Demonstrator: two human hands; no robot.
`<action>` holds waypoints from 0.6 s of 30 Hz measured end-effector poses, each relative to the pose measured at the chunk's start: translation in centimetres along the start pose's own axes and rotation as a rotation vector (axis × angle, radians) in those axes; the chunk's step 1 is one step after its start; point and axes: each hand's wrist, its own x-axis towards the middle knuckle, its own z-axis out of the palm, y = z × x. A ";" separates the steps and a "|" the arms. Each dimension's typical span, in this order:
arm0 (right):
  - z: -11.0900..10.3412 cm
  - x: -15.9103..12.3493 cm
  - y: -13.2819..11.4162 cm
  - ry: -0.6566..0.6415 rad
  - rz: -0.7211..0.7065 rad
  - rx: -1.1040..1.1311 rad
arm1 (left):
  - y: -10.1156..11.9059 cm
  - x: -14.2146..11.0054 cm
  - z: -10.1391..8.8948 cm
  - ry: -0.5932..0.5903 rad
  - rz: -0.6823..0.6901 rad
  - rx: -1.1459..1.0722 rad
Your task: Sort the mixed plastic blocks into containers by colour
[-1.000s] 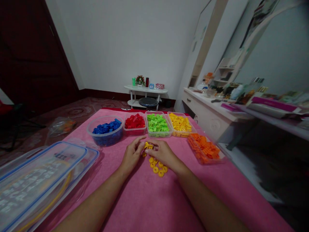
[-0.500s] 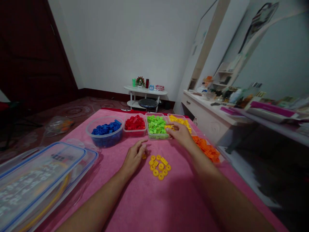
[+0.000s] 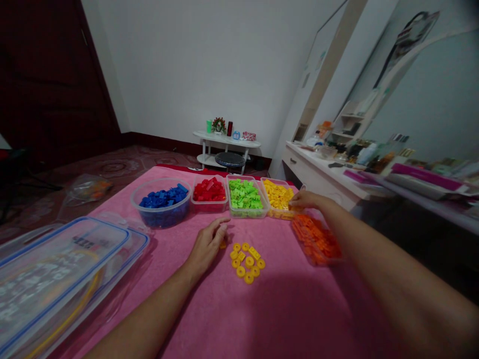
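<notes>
My left hand (image 3: 211,240) rests on the pink cloth (image 3: 194,309) with its fingers curled, and a small yellow toy block (image 3: 223,244) shows under the fingertips. Just right of it lies a loose group of yellow round and oblong toy pieces (image 3: 249,261). My right hand (image 3: 309,200) is at the right front corner of the clear tub of yellow blocks (image 3: 277,194). Its fingers are pressed together and partly hidden, so what they hold cannot be made out. Below my right wrist is a tub of orange blocks (image 3: 315,238).
Tubs of green blocks (image 3: 245,195), red blocks (image 3: 209,192) and blue blocks (image 3: 163,199) stand along the far side. Clear lidded boxes (image 3: 75,269) with blue seals lie at the left. A white dresser (image 3: 318,172) borders the right side.
My right hand has moved right, from above the edge between the green and yellow tubs to the yellow tub's right corner. My left hand stays about where it was.
</notes>
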 end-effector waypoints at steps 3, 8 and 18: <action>-0.3 0.0 -0.1 -0.036 -0.005 -0.019 | -0.1 0.0 0.1 -0.001 -0.012 -0.011; 0.5 0.5 -1.1 0.045 -0.008 -0.064 | -0.1 -0.1 0.2 0.000 -0.010 -0.028; 1.9 0.5 -2.7 0.097 -0.044 -0.031 | -0.1 0.0 0.1 -0.012 -0.012 -0.032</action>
